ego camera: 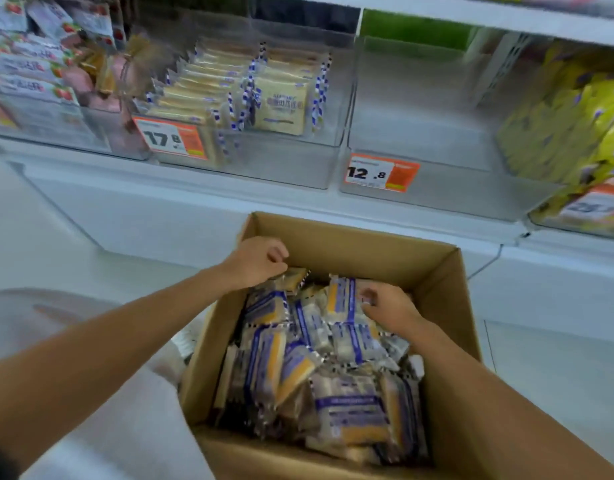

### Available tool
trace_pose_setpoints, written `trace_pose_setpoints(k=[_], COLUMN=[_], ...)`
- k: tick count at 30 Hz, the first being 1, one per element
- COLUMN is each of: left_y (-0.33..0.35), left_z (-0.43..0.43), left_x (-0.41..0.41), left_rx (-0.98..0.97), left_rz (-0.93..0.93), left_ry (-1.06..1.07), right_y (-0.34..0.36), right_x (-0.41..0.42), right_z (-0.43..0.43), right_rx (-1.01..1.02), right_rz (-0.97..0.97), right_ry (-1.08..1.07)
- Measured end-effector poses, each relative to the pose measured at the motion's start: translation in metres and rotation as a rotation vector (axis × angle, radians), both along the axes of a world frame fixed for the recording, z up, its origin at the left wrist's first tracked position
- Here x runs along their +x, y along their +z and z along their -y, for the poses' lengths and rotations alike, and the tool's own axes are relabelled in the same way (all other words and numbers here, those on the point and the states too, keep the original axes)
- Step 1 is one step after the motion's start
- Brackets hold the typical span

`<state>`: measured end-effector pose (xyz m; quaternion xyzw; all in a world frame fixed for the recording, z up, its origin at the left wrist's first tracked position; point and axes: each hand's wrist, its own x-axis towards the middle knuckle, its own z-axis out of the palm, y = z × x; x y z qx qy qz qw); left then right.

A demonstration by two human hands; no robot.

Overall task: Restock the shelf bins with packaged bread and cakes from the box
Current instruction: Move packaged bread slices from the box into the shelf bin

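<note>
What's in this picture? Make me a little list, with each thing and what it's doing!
Box: open cardboard, full of blue-and-orange packets
Left hand: in the box, fingers curled on a packet at the far side
Right hand: in the box, fingers curled on a packet
Bin tagged 17.8: partly filled with pale packets
Bin tagged 12.8: no packets visible
Right-end bin: yellow packets

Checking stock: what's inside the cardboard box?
Blue-and-white wrapped packets fill the box; the left hand and right hand grip top ones. Lower layers and the box bottom are covered.
</note>
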<state>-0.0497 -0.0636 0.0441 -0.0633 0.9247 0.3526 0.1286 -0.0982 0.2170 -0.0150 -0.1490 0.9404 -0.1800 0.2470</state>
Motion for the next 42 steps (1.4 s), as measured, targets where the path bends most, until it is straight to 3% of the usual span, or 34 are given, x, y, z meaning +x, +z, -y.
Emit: trace_pose_setpoints(k=[3, 6, 9, 11, 14, 16, 19, 23, 26, 30, 34, 38, 42], left_y=[-0.026, -0.044, -0.049, -0.050, -0.050, -0.051, -0.041, -0.026, -0.030, -0.048, -0.061, -0.068, -0.064], left_z=[-0.005, -0.009, -0.015, -0.019, -0.028, -0.036, -0.050, -0.064, -0.062, -0.046, -0.033, -0.030, -0.034], left_x=[0.007, 0.004, 0.002, 0.001, 0.002, 0.002, 0.001, -0.001, -0.001, 0.000, 0.003, 0.005, 0.006], left_rx=[0.067, 0.096, 0.135, 0.167, 0.217, 0.296, 0.673, 0.842, 0.885, 0.797, 0.764, 0.741, 0.513], left_rz=[0.056, 0.082, 0.109, 0.115, 0.117, 0.168, 0.331, 0.251, 0.262, 0.202, 0.200, 0.198, 0.051], left_ry=[0.028, 0.071, 0.096, 0.106, 0.161, 0.262, 0.327, 0.262, 0.304, 0.498, 0.589, 0.625, 0.474], right_y=[-0.045, -0.083, -0.098, -0.086, -0.048, -0.021, 0.013, 0.029, 0.016, -0.033, -0.087, -0.092, -0.030], right_x=[0.004, -0.001, -0.009, -0.017, -0.026, -0.026, -0.015, 0.003, 0.005, 0.011, 0.028, 0.037, 0.014], right_z=[-0.006, 0.005, 0.006, 0.002, -0.006, -0.003, 0.008, 0.008, -0.002, -0.024, -0.026, -0.014, -0.001], right_rx=[0.033, 0.144, 0.160, 0.072, -0.200, -0.495, -1.003, -1.146, -0.998, -0.383, 0.003, -0.039, -0.256], right_rz=[0.049, 0.047, -0.144, -0.237, -0.229, -0.084, 0.413, 0.617, 0.517, 0.310, 0.352, 0.137, 0.195], right_ry=[0.004, 0.184, 0.186, 0.095, -0.097, -0.336, -0.643, -0.540, -0.522, -0.273, -0.080, -0.168, -0.372])
